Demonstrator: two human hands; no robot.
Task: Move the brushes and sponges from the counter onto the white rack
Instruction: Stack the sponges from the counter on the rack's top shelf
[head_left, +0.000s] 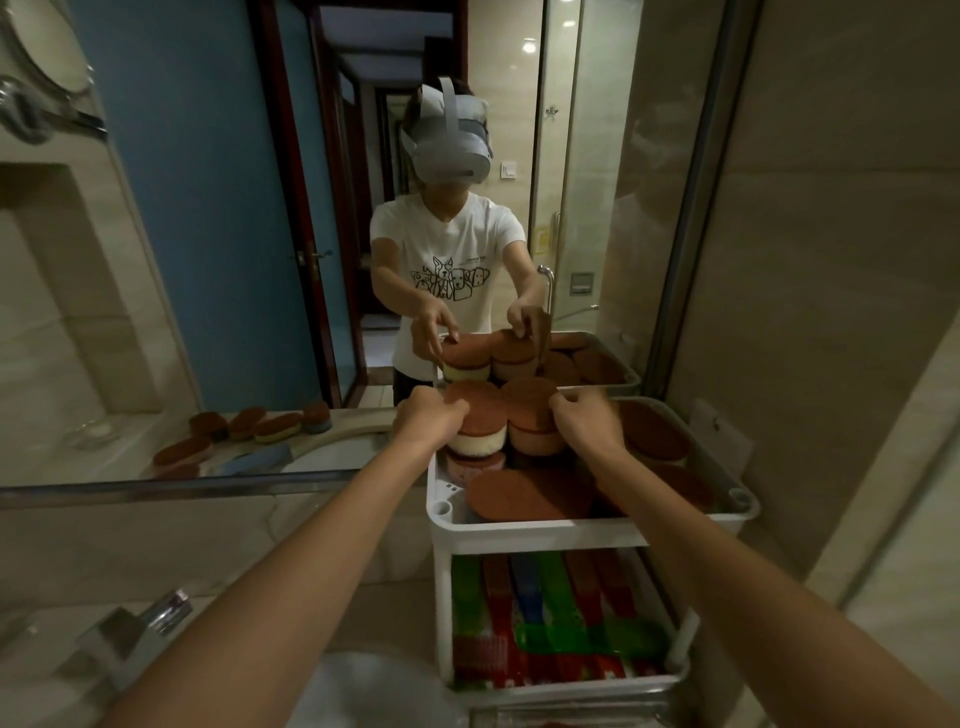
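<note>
Sponges (475, 421) stand stacked at the rack's (571, 525) back edge. The left hand (426, 415) grips one stack and the right hand (584, 421) pinches the next. Brushes (545, 603) fill the lower tier. The job looks mostly done, though more sponges (182, 451) wait on the counter (119, 441), far left.

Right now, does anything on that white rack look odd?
Nothing spilled or broken. The top tray of the white rack is crowded: two sponge stacks rise above its rim, and an oval brown sponge lies tilted in front.
</note>
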